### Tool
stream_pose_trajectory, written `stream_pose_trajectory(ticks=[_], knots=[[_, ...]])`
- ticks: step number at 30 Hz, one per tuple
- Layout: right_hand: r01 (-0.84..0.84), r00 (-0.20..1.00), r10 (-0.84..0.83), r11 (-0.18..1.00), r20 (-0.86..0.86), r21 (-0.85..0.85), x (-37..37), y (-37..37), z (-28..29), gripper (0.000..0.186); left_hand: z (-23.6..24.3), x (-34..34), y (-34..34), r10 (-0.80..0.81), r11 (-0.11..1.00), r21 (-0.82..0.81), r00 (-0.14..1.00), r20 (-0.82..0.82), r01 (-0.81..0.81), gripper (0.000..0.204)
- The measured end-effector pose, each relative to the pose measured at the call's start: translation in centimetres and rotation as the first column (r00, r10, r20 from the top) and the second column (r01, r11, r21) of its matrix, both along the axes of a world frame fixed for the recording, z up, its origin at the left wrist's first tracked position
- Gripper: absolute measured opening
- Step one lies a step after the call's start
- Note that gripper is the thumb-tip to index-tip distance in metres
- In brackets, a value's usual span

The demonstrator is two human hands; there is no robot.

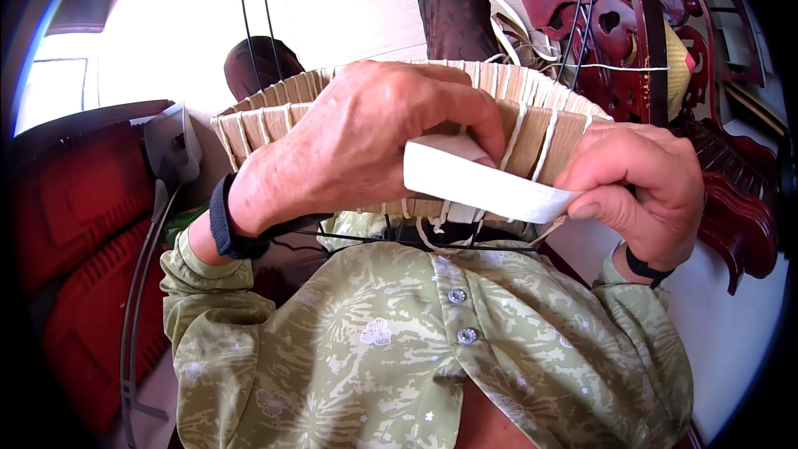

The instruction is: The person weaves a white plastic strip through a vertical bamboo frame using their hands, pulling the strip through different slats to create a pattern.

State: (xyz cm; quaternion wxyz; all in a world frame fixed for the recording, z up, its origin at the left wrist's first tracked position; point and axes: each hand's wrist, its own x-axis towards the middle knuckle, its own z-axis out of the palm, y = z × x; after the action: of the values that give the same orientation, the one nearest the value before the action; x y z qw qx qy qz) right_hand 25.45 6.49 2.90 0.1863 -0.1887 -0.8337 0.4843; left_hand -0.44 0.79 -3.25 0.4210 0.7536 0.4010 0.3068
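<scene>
Currently my left hand (349, 141) and right hand (640, 187) each have fingers clamped on the white strip (478, 183), stretched between them, touching the front of the woven palm-leaf band (549, 129).

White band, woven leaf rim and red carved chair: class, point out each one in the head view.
White band (478, 183): head view, the flat middle between the two hands.
Woven leaf rim (549, 129): head view, pale strips right of the left hand (357, 145).
Red carved chair (619, 41): head view, its carved back.
</scene>
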Motion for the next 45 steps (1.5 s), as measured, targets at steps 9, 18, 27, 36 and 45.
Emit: stream_pose_trajectory(ticks=[9, 18, 27, 36, 45], knots=[[0.311, 0.948, -0.301, 0.945, 0.105, -0.104, -0.8, -2.0, 0.9, 0.011, 1.1, -0.8, 0.3, -0.011, 0.95, -0.305, 0.986, 0.166, 0.062, 0.027], [0.179, 0.981, -0.195, 0.919, 0.011, 0.352, -1.1, -1.0, 0.1, 0.016, -0.8, -1.0, 0.6, -0.023, 1.0, -0.011, 0.989, 0.143, 0.025, 0.015], [0.449, 0.893, -0.447, 0.885, -0.046, 0.123, -1.5, -1.6, -0.4, 0.016, 0.3, -1.2, 0.0, -0.008, 0.995, -0.099, 0.994, 0.106, 0.019, 0.03], [0.566, 0.823, -0.564, 0.824, -0.065, 0.021, -2.2, -1.9, -1.2, 0.018, -0.6, -1.4, 0.3, 0.112, 0.974, -0.222, 0.957, 0.269, -0.052, 0.022], [0.405, 0.879, -0.476, 0.717, -0.025, 0.567, -2.9, -1.9, -1.6, 0.023, -0.1, -0.6, 0.4, 0.151, 0.968, -0.237, 0.952, 0.265, -0.087, 0.023]])
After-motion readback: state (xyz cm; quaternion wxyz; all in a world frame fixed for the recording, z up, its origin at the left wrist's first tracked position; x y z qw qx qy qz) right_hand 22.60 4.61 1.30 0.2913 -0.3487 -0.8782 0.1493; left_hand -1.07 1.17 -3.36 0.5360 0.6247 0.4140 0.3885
